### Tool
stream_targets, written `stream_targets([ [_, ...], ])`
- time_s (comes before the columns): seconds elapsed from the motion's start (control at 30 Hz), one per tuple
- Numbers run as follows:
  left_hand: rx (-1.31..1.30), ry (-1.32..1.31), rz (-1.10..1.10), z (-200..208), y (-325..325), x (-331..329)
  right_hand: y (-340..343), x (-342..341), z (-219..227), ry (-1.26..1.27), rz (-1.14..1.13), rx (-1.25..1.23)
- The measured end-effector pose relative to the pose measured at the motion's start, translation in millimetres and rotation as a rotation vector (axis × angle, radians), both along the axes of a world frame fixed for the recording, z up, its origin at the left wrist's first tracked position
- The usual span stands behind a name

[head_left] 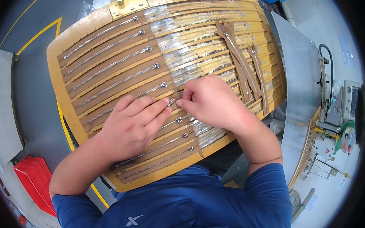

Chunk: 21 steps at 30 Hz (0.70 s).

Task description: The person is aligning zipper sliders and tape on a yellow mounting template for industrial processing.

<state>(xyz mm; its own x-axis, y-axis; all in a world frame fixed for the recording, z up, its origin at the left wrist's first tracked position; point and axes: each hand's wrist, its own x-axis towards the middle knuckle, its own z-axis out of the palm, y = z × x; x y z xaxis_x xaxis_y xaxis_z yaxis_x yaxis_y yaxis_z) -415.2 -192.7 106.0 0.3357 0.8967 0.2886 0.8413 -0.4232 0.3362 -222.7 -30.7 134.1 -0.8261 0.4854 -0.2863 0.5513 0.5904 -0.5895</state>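
A yellow slotted board [54,67] carries several brown zippers with silver teeth, laid side by side in its grooves, such as one zipper [115,60] in the upper half. My left hand [135,122] lies flat across the lower-middle zippers, fingers stretched out together. Its fingertips press beside a silver slider [170,102], and the palm hides much of that row. Just to the right, my right hand [211,101] has its fingers curled and the thumb at the end of this same zipper. What is inside the curled fingers is partly hidden.
Loose brown zippers [243,67] lie across the board's right part, two of them crossing. Worn clear tape [169,40] runs over the grooves mid-board. A brass plate [129,5] with a knob sits on the far edge. Red bins [35,183] stand lower left; a machine [350,101] is at right.
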Motion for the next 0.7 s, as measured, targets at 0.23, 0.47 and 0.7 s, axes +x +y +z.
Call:
stream_targets([
  [0.23, -0.036, -0.013, 0.013, 1.0, -0.1, 2.2, -4.5, -5.3, 4.4, 0.062, -0.188, -0.145],
  [0.47, 0.034, 0.056, 0.003, -3.1, -0.8, 2.3, -7.3, -7.5, 2.0, 0.113, -0.171, -0.134],
  [0.7, 0.036, 0.123, -0.001, -0.4, -3.2, 1.7, -12.9, -3.0, -9.4, 0.164, -0.153, -0.019],
])
